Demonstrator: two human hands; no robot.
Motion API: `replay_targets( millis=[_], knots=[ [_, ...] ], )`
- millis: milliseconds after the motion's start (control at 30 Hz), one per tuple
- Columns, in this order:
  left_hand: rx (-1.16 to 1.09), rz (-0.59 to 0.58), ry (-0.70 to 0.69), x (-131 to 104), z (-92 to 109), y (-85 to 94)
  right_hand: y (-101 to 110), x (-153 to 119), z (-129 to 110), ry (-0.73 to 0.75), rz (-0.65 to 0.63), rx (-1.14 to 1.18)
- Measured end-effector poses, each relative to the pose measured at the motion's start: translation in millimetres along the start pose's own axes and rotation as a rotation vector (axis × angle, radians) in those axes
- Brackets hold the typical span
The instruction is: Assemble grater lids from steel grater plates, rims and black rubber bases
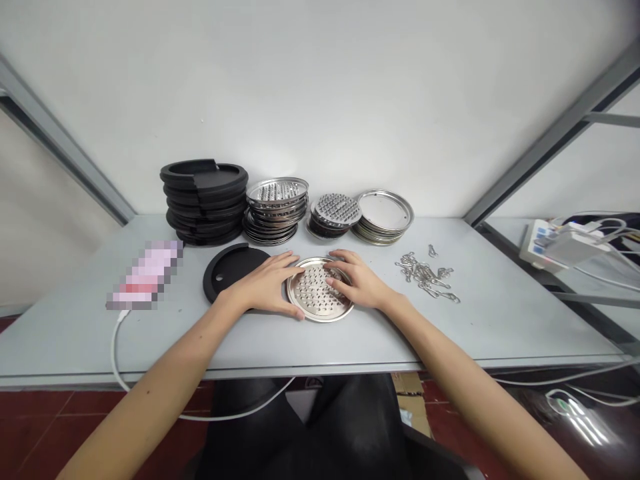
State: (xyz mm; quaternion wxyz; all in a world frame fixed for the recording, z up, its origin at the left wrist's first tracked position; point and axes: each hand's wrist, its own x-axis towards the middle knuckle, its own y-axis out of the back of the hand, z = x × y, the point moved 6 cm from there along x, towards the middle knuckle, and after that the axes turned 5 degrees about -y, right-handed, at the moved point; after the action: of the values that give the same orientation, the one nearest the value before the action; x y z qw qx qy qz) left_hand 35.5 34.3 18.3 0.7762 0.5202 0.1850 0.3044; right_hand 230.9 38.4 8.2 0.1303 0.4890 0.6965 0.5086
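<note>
A round metal grater plate (320, 293) lies on the table in front of me, its raised teeth facing up. My left hand (265, 283) is at its left rim, index finger and thumb against the edge. The other fingers of that hand reach over a black round holder (235, 263) with a raised curved rim and a small hole, partly hidden by the hand. From the right side, my right hand (363, 283) holds the same plate, its bent fingers lying over the toothed surface and rim.
Along the wall stand stacks of black holders (205, 207), grater plates (277, 193), coarser toothed plates (336, 212) and plain metal discs (385, 210). Loose metal clips (425, 275) are scattered at right. A blurred phone (147, 275) with a white cable (114, 347) lies left. A power strip (543, 243) sits far right.
</note>
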Motion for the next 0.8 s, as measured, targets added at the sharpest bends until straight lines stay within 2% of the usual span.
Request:
replay_targets(
  millis=[400, 667, 800],
  knots=[
    [0.038, -0.017, -0.002, 0.5, 0.3, -0.6, -3.5, 5.9, 1.3, -0.005, 0.033, -0.007],
    [-0.001, 0.013, -0.011, 0.6, 1.1, 0.7, -6.6, 6.3, 0.3, 0.006, -0.012, -0.039],
    [0.024, -0.015, 0.017, 1.0, 0.3, -0.3, -6.8, 6.2, -0.7, 0.025, -0.009, -0.043]
  ],
)
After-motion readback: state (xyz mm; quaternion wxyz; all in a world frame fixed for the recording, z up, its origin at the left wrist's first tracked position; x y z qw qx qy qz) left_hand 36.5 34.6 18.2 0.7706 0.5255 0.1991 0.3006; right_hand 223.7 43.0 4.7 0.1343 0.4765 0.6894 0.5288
